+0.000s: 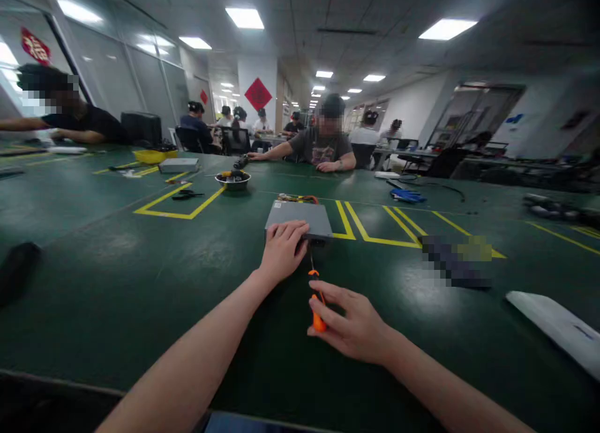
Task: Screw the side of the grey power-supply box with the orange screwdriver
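Note:
A grey metal power supply unit lies on the green table in front of me, with coloured cables at its far edge. My left hand grips its near edge, fingers over the top and thumb down by the front face. In my right hand, a screwdriver with an orange and black handle is held between thumb and fingers. Its thin shaft points away from me, up to the unit's near face beside my left thumb. Whether the tip sits in a screw is too small to tell.
Beyond the unit stand a metal bowl of tools, another grey box and a yellow container. Blue gloves lie at right, a white object nearer. A person sits across the table. Yellow tape marks the tabletop.

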The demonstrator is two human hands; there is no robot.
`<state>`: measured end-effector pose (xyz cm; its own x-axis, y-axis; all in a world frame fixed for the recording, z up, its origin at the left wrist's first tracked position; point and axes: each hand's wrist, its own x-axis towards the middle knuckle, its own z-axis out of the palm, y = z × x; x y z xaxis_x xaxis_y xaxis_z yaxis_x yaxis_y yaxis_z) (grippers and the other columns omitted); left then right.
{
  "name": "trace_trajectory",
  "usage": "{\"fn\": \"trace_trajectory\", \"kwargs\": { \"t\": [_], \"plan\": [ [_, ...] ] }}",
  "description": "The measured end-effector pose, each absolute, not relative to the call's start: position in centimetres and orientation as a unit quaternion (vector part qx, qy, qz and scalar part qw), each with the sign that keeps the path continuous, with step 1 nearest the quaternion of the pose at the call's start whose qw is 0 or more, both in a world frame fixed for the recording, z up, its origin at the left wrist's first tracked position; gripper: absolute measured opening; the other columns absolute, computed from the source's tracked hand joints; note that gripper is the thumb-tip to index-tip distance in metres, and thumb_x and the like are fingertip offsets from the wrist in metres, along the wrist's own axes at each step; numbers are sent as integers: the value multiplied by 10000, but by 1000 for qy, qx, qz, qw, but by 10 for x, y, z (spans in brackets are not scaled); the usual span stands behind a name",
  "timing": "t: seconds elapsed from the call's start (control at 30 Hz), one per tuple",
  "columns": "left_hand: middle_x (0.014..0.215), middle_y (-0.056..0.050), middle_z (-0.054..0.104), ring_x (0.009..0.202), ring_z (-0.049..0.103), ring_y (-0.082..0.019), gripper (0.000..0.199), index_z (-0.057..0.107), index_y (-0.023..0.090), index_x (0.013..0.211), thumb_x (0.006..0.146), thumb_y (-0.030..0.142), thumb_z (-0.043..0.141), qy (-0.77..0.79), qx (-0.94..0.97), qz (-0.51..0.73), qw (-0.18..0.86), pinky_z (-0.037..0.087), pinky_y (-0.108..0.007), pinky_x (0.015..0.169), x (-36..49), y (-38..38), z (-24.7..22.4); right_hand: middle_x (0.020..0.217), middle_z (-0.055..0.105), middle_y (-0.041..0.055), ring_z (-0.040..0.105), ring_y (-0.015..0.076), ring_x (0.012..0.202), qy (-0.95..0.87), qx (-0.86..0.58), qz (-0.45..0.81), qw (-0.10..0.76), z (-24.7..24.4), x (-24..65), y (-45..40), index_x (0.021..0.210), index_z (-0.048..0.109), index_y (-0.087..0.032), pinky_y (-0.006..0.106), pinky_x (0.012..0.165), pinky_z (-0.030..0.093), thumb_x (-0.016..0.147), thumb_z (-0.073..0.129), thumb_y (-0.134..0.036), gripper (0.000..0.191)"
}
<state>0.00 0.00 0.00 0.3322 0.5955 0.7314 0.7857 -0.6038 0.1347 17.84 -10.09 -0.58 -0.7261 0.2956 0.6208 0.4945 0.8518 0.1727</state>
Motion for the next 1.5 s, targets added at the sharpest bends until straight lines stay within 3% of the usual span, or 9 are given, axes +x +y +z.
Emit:
{"fn": "trace_trajectory", "kwargs": {
  "t": [0.13,0.33,0.57,0.8,0.9,1.03,1.13,1.27,1.5],
  "plan": [
    [1229,-25,562,1133,477,-189,290,518,244,1147,863,241,462,-427,-805,-390,130,294,-377,957,1,-2,1,1156,550,206,601,231,996,-906,-225,-104,344,-6,179,-99,1112,383,-158,329,741,535,849,544,-366,372],
    [1227,-22,563,1131,478,-186,291,518,245,1148,861,243,465,-425,-804,-395,129,301,-373,949,1,-1,0,1224,499,206,576,263,1035,-937,-233,-114,233,4,176,-104,1236,409,-169,377,769,521,894,445,-361,394],
    [1233,-31,559,1134,475,-196,290,515,239,1151,867,240,451,-423,-806,-395,121,291,-378,949,1,-2,1,1211,514,200,577,240,1025,-921,-244,-64,297,-4,179,-100,1108,420,-140,354,778,523,859,517,-406,377],
    [1226,-32,564,1128,480,-197,295,519,240,1148,858,239,465,-427,-805,-392,127,295,-378,947,1,-1,1,1268,449,180,548,253,1070,-942,-252,-73,208,4,177,-105,1213,451,-202,362,783,515,861,510,-346,384],
    [1231,-31,561,1136,476,-195,294,517,240,1149,860,239,461,-426,-806,-392,127,293,-377,949,1,-1,1,1196,514,180,593,239,988,-934,-239,-101,245,2,177,-104,1106,495,-171,348,744,526,874,494,-338,286],
    [1230,-20,563,1134,475,-188,291,511,241,1152,866,249,458,-424,-806,-394,124,291,-374,947,1,-1,0,1168,548,180,618,208,944,-918,-236,-85,308,-4,180,-100,1109,423,-154,321,731,537,875,501,-378,333],
    [1237,-14,558,1138,472,-181,286,507,245,1153,873,250,449,-424,-806,-396,121,290,-371,946,1,-1,0,1197,527,195,589,234,1013,-928,-234,-62,284,-2,181,-101,1151,405,-133,349,783,526,872,485,-411,402],
    [1238,-13,557,1143,470,-180,291,506,251,1160,876,240,439,-425,-805,-396,120,284,-370,956,2,-1,0,1218,512,188,584,238,1014,-936,-225,-101,252,5,179,-103,1196,427,-155,357,780,520,893,438,-320,345],
    [1238,-26,556,1144,470,-190,292,513,247,1157,872,250,446,-427,-805,-394,120,291,-373,951,1,-1,0,1155,547,192,614,229,956,-915,-232,-82,319,-3,181,-98,1102,409,-160,339,728,536,845,540,-422,390]
  ]
}}
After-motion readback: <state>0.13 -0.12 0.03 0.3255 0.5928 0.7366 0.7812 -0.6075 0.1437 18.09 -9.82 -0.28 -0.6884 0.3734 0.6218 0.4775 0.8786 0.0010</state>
